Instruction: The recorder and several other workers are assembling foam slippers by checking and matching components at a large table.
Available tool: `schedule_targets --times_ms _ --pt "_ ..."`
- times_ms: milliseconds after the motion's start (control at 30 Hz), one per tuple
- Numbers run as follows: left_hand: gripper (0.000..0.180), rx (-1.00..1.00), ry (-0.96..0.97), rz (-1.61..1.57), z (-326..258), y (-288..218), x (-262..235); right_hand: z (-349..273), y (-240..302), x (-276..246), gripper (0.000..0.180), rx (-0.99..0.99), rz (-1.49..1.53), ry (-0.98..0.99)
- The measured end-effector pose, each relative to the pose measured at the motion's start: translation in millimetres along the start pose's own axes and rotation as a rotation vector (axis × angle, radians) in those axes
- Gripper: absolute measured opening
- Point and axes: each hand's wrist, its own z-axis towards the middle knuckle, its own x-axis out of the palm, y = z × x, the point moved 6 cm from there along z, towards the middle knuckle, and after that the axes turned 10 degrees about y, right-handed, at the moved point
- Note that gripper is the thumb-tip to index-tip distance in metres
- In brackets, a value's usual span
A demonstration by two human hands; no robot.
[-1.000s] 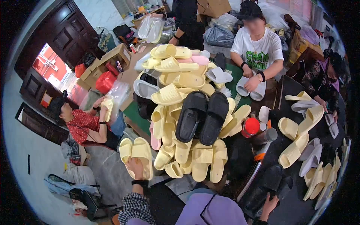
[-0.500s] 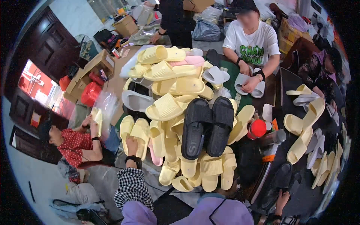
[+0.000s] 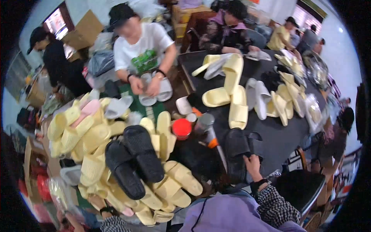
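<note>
Slipper sorting, heaped surface (image 3: 278, 143): right hand (image 3: 253, 162) grips black slipper (image 3: 237, 152) at its near edge.

Left hand (image 3: 104, 210) low beside the yellow slipper pile (image 3: 116, 154), mostly cut off; whether open or closed cannot be told. Risk, as judged: the pile, topped by a black pair (image 3: 133, 160), may slide if nudged. Red-capped bottle (image 3: 181, 129) stands near. The dark slipper's outline blends into the dark tabletop.
</note>
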Motion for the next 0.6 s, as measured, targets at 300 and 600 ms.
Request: schedule_targets --times_ms 300,600 --pt "0.018 0.399 -0.415 -0.587 -136 -87 -276 -1 -3 9 0.05 -0.035 0.066 -0.022" --pt "0.02 0.714 -0.683 -1.221 -297 -140 -412 -26 -10 -39 0.027 -0.257 0.718 0.32"
